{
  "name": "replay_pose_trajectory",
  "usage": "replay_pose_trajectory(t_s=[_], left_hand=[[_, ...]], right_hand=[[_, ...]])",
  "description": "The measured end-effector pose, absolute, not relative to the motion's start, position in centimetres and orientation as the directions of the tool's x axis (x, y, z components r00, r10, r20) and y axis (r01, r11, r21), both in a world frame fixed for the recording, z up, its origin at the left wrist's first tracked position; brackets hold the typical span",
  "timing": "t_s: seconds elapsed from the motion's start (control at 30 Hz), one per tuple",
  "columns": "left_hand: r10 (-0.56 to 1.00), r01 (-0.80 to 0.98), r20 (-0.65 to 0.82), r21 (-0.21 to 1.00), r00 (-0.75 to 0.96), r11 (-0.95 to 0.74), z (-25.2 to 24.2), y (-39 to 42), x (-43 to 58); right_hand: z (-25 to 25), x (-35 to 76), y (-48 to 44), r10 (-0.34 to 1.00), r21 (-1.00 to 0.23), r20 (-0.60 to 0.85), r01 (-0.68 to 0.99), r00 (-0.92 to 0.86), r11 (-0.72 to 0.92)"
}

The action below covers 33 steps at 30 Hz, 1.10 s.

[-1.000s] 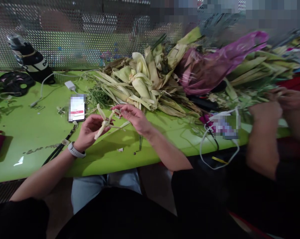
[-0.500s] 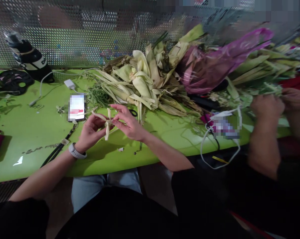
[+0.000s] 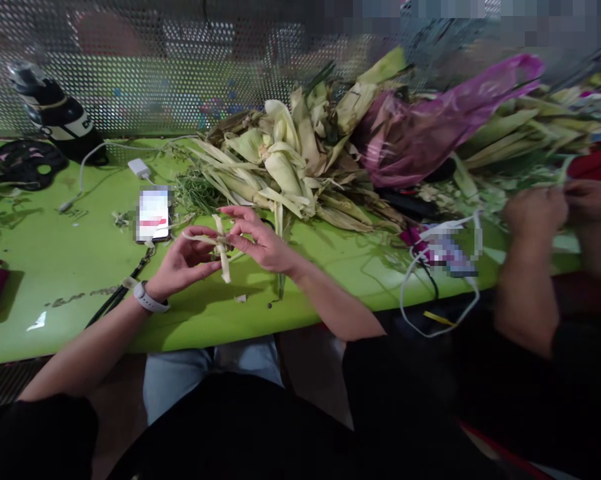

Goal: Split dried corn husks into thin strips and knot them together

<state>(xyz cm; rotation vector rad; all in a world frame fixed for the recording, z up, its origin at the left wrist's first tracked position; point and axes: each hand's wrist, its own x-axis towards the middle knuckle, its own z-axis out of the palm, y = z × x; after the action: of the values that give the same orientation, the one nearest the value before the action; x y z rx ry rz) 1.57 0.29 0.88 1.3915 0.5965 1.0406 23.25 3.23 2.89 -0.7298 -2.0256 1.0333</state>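
Pale corn husk strips (image 3: 224, 261), crossed and folded over one another, are held above the green table (image 3: 180, 333). My left hand (image 3: 184, 265) pinches them from the left, its thumb and fingers closed on the strips. From the right, my right hand (image 3: 258, 243) grips the same strips at the crossing with thumb and fingertips. One loose end points down between the hands, and another reaches left over my left fingers. Just behind my left hand lies a phone (image 3: 153, 212) with a lit screen. A heap of corn husks (image 3: 285, 167) rises behind my right hand.
A purple plastic bag (image 3: 405, 140) leans on the heap. A black bottle (image 3: 63, 117) stands at the back left, near a white cable plug (image 3: 138, 168). A white cord (image 3: 403, 313) hangs over the front edge. At the right a co-worker's hands (image 3: 535, 213) handle green strips.
The crossed strips have turned slightly between my fingers, and the lower end has swung to the right. My left hand has shifted slightly. The co-worker's hands stay near the same place.
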Motion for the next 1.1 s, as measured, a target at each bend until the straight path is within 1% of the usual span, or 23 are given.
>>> replay_pose_trajectory(t_s=[0.13, 0.27, 0.33, 0.43, 0.5, 0.77, 0.97, 1.1], left_hand=[[0.848, -0.234, 0.220, 0.965, 0.482, -0.117, 1.00, 0.38, 1.49], [0.882, -0.239, 0.235, 0.960, 0.409, -0.145, 0.82, 0.49, 1.89], [0.900, -0.213, 0.252, 0.959, 0.356, -0.185, 0.68, 0.56, 2.03], [0.909, -0.128, 0.317, 0.948, 0.270, -0.293, 0.62, 0.68, 2.02], [0.904, -0.101, 0.350, 0.937, 0.244, -0.335, 0.72, 0.73, 1.98], [0.909, -0.238, 0.329, 0.933, 0.257, -0.270, 1.03, 0.64, 2.06], [0.920, -0.140, 0.276, 0.959, 0.277, -0.246, 0.96, 0.40, 1.70], [0.919, -0.106, 0.271, 0.962, 0.287, -0.251, 1.23, 0.24, 1.54]], right_hand=[[3.03, 23.35, 3.22, 0.735, -0.847, 0.355, 0.135, -0.577, 0.515], [2.95, 23.20, 3.18, 0.736, -0.845, 0.347, 0.146, -0.582, 0.514], [2.85, 23.11, 3.17, 0.735, -0.841, 0.350, 0.151, -0.581, 0.520], [2.74, 23.06, 3.19, 0.738, -0.838, 0.346, 0.163, -0.579, 0.521], [2.70, 23.10, 3.23, 0.739, -0.838, 0.342, 0.168, -0.581, 0.520], [2.65, 23.28, 3.41, 0.678, -0.794, 0.428, 0.109, -0.598, 0.598], [2.91, 23.29, 3.23, 0.682, -0.790, 0.400, 0.147, -0.612, 0.595], [3.22, 23.48, 3.21, 0.671, -0.801, 0.375, 0.141, -0.639, 0.582]])
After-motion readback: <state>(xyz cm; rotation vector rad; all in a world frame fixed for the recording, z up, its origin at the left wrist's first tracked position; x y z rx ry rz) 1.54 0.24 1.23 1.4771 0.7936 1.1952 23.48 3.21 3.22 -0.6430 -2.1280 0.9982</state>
